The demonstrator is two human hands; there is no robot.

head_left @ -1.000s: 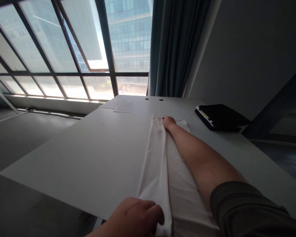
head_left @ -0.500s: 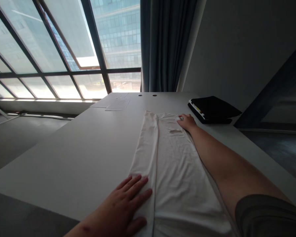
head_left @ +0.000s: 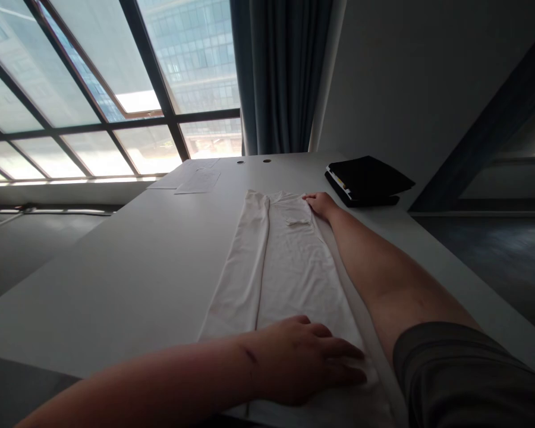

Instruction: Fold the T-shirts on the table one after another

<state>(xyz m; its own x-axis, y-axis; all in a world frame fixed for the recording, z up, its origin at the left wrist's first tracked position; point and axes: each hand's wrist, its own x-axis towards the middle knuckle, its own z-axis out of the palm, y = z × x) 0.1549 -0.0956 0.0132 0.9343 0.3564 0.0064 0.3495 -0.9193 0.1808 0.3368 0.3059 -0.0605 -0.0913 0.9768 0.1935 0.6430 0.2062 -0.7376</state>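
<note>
Black case (head_left: pixel 370 178), perhaps binder, and loose papers (head_left: pixel 198 181) on white table (head_left: pixel 160 261); curtain (head_left: pixel 279 77) beside window (head_left: pixel 196 53).

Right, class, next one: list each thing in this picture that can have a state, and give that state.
White cloth: lengthwise on the table, folded strip along its left, wrinkled
Left hand: palm down over the cloth's near part
Right hand: at the cloth's far right corner
Window sash: open
Curtain: gathered, hanging
Papers: flat
Black folder: lying down, upper cover not fully flat

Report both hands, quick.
Left hand: open, fingers extended over the near part of the white cloth.
Right hand: at its far right corner; grip cannot be told.
</note>
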